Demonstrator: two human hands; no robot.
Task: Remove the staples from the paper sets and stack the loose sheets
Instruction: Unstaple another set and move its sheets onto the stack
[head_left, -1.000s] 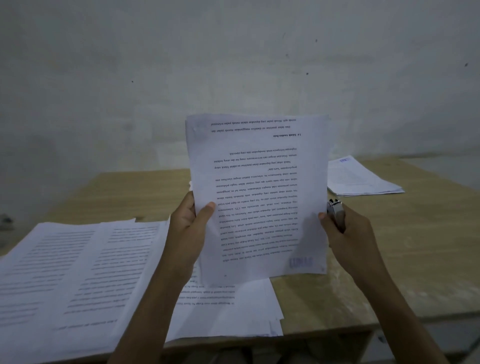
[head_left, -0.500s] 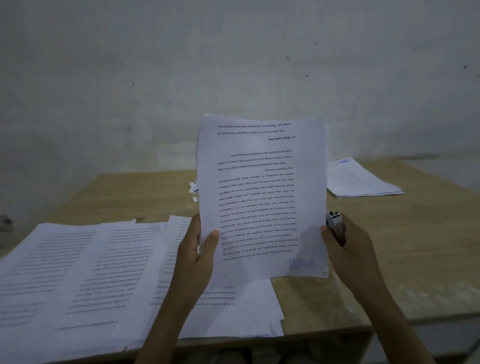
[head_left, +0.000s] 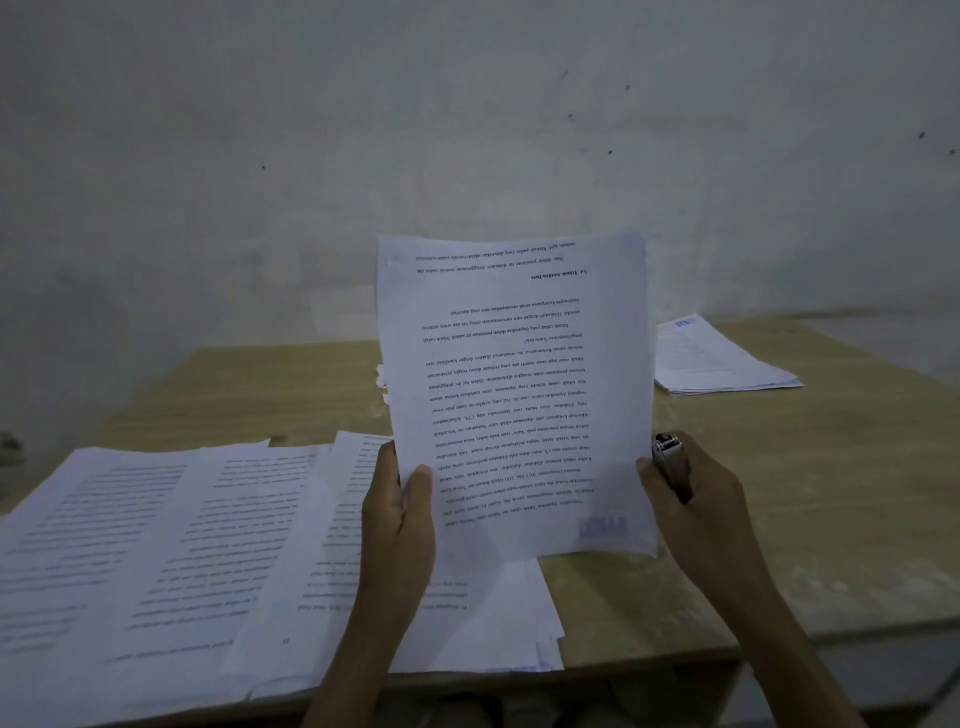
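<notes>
A printed paper set (head_left: 519, 395) stands upright above the wooden table (head_left: 831, 519), its text upside down to me. My left hand (head_left: 400, 514) pinches its lower left edge, thumb on the front. My right hand (head_left: 691, 504) grips a metal staple remover (head_left: 671, 462) and its thumb touches the set's lower right edge. Loose sheets (head_left: 156, 561) lie spread over the table's near left. Another small pile of sheets (head_left: 498, 618) lies under the held set. No staple can be made out in the dim light.
A second stack of papers (head_left: 717, 364) lies at the table's far right. A few white paper scraps (head_left: 382, 382) peek out behind the held set. A plain grey wall (head_left: 467, 130) rises behind the table. The table's front edge runs close below my wrists.
My left hand has slid down the set's left edge to a lower grip and moved right. The set has straightened upright. My right hand has hardly moved.
</notes>
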